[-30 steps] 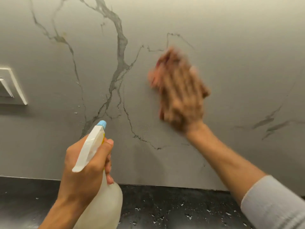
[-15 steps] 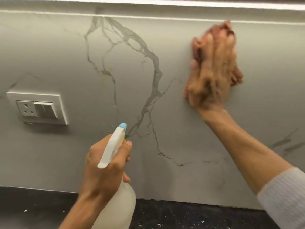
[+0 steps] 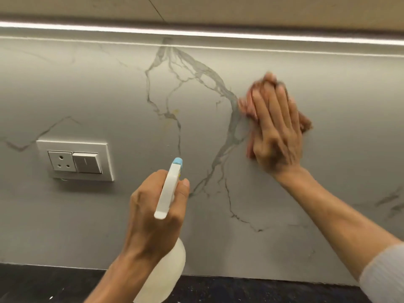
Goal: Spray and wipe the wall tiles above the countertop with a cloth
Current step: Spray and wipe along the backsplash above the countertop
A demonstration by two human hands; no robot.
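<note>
The wall tiles are grey marble with dark and pale veins, above a black countertop. My right hand lies flat on a pink-brown cloth and presses it against the wall at the right of the main vein. The cloth shows only at the hand's edges and is motion-blurred. My left hand grips a white spray bottle by its neck, low in the middle. Its blue nozzle points up at the wall, and its translucent body hangs below my wrist.
A white socket and switch plate is set in the wall at the left. A lit strip runs under the cabinet along the top of the tiles. Small yellowish marks sit on the wall near the middle vein.
My right hand with the cloth went up to the top of the tiles, then came down and to the right. The view has tilted up and left, bringing the socket and light strip in.
</note>
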